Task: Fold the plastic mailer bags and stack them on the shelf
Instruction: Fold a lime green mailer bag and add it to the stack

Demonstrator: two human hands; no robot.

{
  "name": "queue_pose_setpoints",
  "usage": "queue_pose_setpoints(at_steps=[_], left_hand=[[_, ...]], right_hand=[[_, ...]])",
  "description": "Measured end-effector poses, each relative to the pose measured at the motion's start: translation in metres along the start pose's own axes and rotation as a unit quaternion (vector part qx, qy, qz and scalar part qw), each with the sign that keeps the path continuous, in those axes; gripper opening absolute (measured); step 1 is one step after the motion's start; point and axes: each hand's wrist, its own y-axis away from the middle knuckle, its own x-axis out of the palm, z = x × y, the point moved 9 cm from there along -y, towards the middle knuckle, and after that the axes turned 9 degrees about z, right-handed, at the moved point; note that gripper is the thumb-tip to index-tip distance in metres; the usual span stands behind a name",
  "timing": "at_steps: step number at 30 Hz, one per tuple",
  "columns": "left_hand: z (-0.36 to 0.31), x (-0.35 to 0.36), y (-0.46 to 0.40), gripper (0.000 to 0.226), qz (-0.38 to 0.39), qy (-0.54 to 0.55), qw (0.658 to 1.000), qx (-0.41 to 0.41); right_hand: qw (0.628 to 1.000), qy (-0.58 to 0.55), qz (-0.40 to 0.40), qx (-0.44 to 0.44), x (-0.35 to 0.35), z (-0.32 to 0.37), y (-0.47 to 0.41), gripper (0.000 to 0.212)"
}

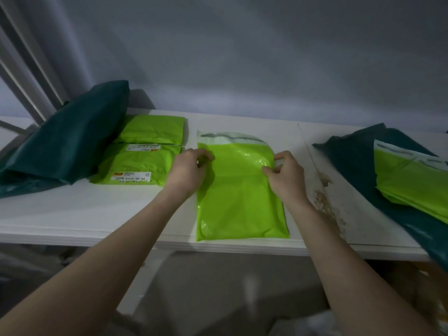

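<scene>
A lime-green plastic mailer bag lies flat on the white shelf, its pale adhesive flap at the far end. My left hand pinches the bag's left edge. Across from it, my right hand pinches the right edge with thumb and fingers. To the left lie two folded green mailers, one with printed labels in front and a plain one behind it. More unfolded green mailers lie at the right.
A dark teal bag leans against the wall at the left. Another dark teal sheet lies under the mailers on the right. The shelf surface is chipped and stained beside my right hand. A grey wall stands behind.
</scene>
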Motion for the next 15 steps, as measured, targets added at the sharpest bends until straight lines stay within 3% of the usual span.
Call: queue_pose_setpoints(at_steps=[6, 10, 15], left_hand=[[-0.001, 0.022, 0.001, 0.047, 0.063, -0.102, 0.993, 0.007], [-0.016, 0.036, 0.011, 0.048, 0.074, -0.184, 0.977, 0.077], [-0.01, 0.072, 0.02, 0.056, 0.168, -0.241, 0.952, 0.084]], right_hand=[[0.999, 0.031, -0.006, -0.014, 0.005, 0.0, 0.0, 0.035], [0.998, 0.059, -0.016, -0.012, 0.005, -0.003, -0.001, 0.032], [0.996, 0.089, -0.013, -0.008, 0.007, -0.004, -0.001, 0.028]])
